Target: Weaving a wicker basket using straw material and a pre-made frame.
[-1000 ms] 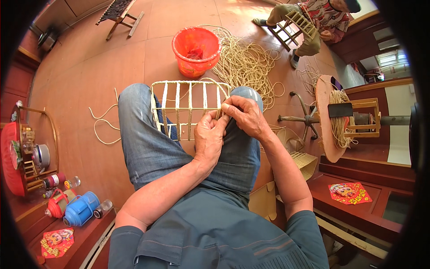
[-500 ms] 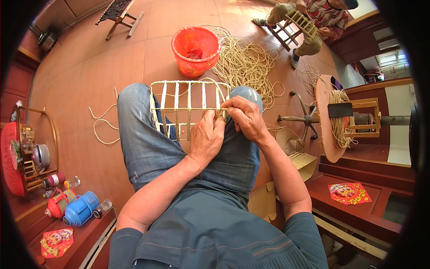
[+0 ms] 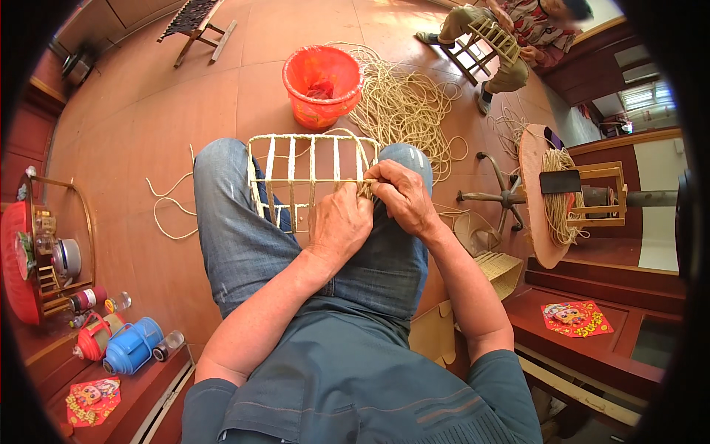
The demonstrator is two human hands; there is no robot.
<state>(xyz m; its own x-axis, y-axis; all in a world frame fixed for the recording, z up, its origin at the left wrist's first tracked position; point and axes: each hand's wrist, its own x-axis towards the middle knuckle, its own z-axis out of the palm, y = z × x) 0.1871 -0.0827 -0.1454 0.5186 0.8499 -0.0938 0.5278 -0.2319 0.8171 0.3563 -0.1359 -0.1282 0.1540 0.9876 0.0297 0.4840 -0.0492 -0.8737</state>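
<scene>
An open rectangular frame wound with pale cord lies across my jeans-clad knees, with cross strands along it. My left hand is curled at the underside of its right-hand part, gripping it, its fingertips partly hidden by the rungs. At that right corner my right hand pinches pale cord against the frame, thumb and index finger close together. A loop of loose cord rises over the frame's top right.
A red bucket stands beside a heaped tangle of cord. A co-worker sits at upper right. A round wooden board with rope is at right, a folding stool at upper left, flasks at lower left.
My left hand has shifted slightly, its fingers curling further under the frame. My right hand's fingers moved a little at the corner. The co-worker's head and hands moved slightly.
</scene>
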